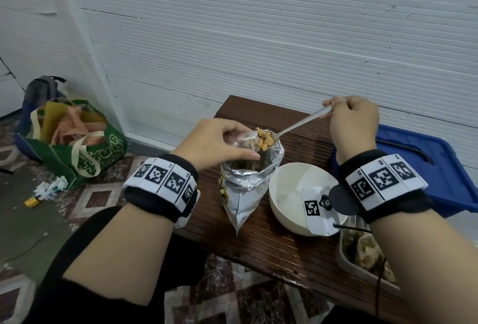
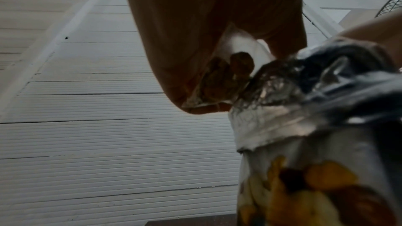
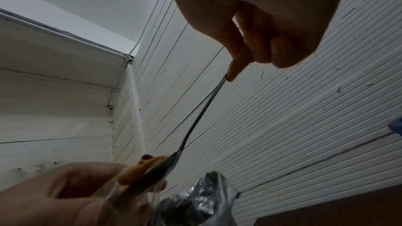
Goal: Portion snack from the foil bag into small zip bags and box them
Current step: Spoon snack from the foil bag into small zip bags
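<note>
**Spoonful held over the foil bag, small bag at its mouth**

Brown slatted tabletop (image 1: 271,241) sits under both your hands, against a white ribbed wall. Nearest you, under your right wrist, stands a white bowl (image 1: 287,186); I can't tell what is in it. Below that wrist a clear tray (image 1: 362,261) holds pale filled bags. Your left hand (image 1: 214,142) pinches a small clear zip bag (image 3: 132,193) by its lip, likely to keep it open over the foil bag (image 1: 245,189), so spills would fall back in. Your right hand (image 1: 354,124), fingers curled round the handle end, holds the spoon (image 1: 297,123) with its heap of yellow-brown snack (image 1: 265,138) at that opening. Beyond your right hand lies a blue box (image 1: 424,168). The foil bag stands open, snack inside unclear.
</note>
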